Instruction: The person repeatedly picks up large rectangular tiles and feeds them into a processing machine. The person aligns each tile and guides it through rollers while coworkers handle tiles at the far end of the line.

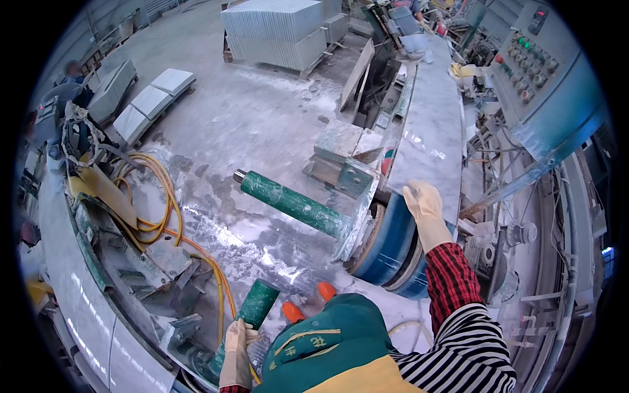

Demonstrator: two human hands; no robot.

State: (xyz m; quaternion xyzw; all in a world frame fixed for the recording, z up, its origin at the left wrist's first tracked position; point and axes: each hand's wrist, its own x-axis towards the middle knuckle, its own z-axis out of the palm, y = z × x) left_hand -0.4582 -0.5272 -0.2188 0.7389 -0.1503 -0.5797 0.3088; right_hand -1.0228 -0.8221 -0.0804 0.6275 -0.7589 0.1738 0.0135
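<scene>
My right hand [424,204], in a pale glove, is at the near end of a long grey-white stone slab [429,124]. Its curled fingers press over the slab's end; the underside of the grip is hidden. Beneath that end, a wide blue belt [388,243] curves round a drum. Low on the left, my left hand [240,335], gloved too, closes on a short green roller [259,304]. Ahead of me, a longer green roller [288,203] with a bare metal tip juts leftward from the belt's frame.
Yellow and orange hoses [171,209] loop over the wet floor on the left, beside another curved slab line [78,288]. Stacked pale slabs [275,36] stand at the back. A control panel [534,62] is at the upper right, with a person's arm near the line's far end.
</scene>
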